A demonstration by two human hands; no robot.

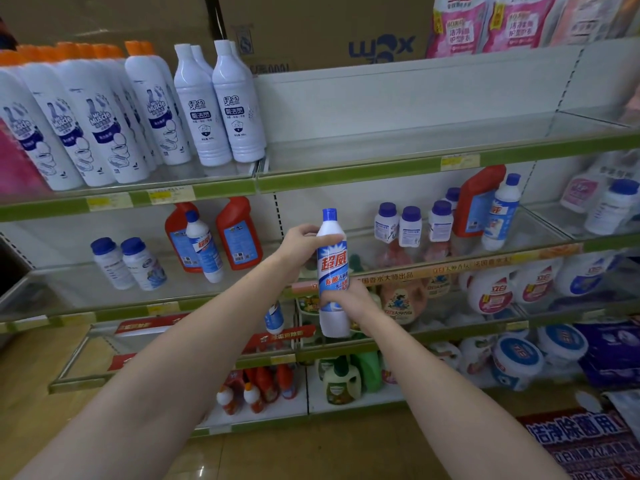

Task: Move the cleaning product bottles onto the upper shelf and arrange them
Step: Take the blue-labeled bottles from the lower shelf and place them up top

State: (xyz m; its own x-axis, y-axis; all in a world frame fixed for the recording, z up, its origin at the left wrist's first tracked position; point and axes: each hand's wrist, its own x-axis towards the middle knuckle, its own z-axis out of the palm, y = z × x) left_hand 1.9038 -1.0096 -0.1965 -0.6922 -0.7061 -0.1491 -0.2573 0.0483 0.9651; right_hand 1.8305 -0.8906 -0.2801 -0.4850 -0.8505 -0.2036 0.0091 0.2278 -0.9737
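Bottles of cleaning product are the job, and one blue-capped white bottle (333,271) is already in both hands, held upright in front of the middle shelf, its long axis vertical and cap up. Going left to right: the upper shelf (381,174) carries a row of orange-capped Mr Muscle bottles (100,123) at far left, then white-capped toilet-cleaner bottles (221,105), and right of those a bare stretch of shelf. Below, on the middle shelf, stand red angled-neck bottles (239,233) and another blue-capped bottle (204,247) leaning between them. The left hand (299,245) curls around the held bottle's shoulder from the left; the right hand (346,299) wraps its lower body from behind and the right. The bare stretch lies above and slightly right of the grip, so the coming move looks like a straight lift, keeping the bottle vertical, to clear the shelf's green front edge. Both hands are about equally near; the left, higher up, seems better placed to steer.
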